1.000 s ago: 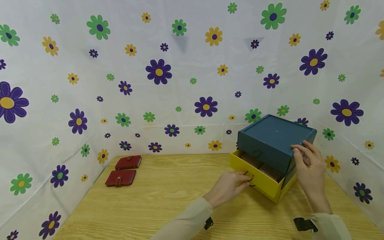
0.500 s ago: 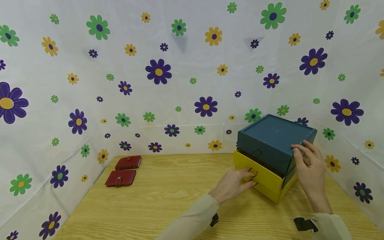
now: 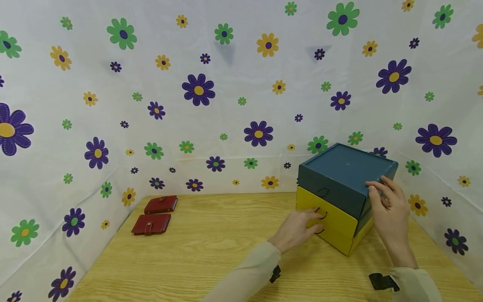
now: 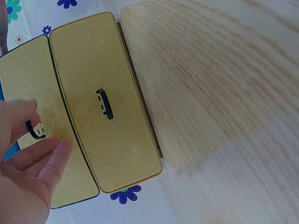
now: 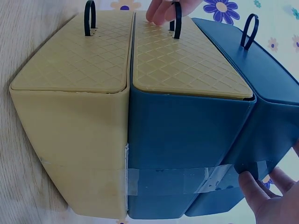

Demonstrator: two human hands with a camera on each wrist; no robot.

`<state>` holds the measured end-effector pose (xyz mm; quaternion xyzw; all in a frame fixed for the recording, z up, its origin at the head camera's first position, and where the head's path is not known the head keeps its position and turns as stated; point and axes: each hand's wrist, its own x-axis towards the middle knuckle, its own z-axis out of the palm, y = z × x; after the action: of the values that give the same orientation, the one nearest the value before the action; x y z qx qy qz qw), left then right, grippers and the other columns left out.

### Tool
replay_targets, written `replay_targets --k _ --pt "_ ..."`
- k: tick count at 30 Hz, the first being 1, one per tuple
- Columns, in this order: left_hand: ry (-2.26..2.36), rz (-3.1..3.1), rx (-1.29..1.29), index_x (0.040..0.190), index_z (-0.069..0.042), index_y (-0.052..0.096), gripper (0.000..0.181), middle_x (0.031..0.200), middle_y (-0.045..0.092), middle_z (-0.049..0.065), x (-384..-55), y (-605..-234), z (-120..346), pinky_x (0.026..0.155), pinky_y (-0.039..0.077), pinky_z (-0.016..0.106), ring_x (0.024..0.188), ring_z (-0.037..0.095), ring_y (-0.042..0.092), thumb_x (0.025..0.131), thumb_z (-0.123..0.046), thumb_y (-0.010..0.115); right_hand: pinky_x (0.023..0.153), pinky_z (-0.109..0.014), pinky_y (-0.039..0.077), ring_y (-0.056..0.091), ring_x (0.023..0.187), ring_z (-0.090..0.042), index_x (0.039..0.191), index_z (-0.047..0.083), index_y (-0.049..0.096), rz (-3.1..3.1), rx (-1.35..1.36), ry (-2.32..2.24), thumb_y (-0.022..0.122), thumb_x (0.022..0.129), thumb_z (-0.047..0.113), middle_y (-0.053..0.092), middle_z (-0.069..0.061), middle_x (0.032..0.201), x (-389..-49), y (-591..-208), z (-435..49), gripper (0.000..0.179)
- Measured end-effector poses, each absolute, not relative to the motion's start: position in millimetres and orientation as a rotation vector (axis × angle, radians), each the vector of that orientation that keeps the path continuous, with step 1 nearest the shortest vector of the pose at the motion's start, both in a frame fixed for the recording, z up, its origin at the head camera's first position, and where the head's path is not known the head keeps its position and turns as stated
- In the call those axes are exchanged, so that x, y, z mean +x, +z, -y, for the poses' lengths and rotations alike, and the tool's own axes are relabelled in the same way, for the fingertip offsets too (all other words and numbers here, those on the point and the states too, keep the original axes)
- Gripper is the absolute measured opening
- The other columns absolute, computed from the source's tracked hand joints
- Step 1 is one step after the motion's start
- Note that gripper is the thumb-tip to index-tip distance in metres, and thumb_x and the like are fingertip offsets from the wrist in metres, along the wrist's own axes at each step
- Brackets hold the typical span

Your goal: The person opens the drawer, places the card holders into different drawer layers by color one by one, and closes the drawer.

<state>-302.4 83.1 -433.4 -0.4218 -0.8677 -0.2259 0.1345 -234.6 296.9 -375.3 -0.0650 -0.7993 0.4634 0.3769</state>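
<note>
A drawer unit stands at the right of the table, with a blue top drawer (image 5: 261, 65) and yellow fronts on the middle drawer (image 5: 187, 65) and bottom drawer (image 5: 79, 60). My left hand (image 3: 296, 228) is at the middle drawer's front, fingertips touching it around the black loop handle (image 4: 33, 130). That front sits nearly flush with its blue casing (image 5: 182, 135). My right hand (image 3: 392, 212) rests its fingers on the right edge of the blue top. In the right wrist view, its fingertips touch the top casing's side. The drawers' insides are hidden.
Two red wallets, the rear one (image 3: 161, 204) and the front one (image 3: 151, 224), lie at the table's far left. Clear tape (image 5: 159, 181) runs across the unit's side. A flowered cloth (image 3: 226, 105) hangs behind and beside the wooden table (image 3: 211, 251).
The middle drawer has slid in from partly open, covering the brown things seen inside. My left hand moved right and forward with it. My right hand has stayed in place.
</note>
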Motion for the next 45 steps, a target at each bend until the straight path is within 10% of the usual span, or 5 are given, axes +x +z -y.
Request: replay_targets --k 45 --pt "-0.543 2.721 -1.198 0.112 -0.017 0.075 0.02 0.112 0.073 -0.008 -314.0 -448.9 -81.3 0.082 0.051 0.014 0.102 0.005 0.067 0.094 -0.021 0.066 0.109 -0.048 0.041 0.039 0.139 -0.024 0.12 0.003 0.067 2.051 -0.174 1.198 0.051 0.102 0.028 0.042 0.0 0.151 -233.4 -373.8 -296.3 0.034"
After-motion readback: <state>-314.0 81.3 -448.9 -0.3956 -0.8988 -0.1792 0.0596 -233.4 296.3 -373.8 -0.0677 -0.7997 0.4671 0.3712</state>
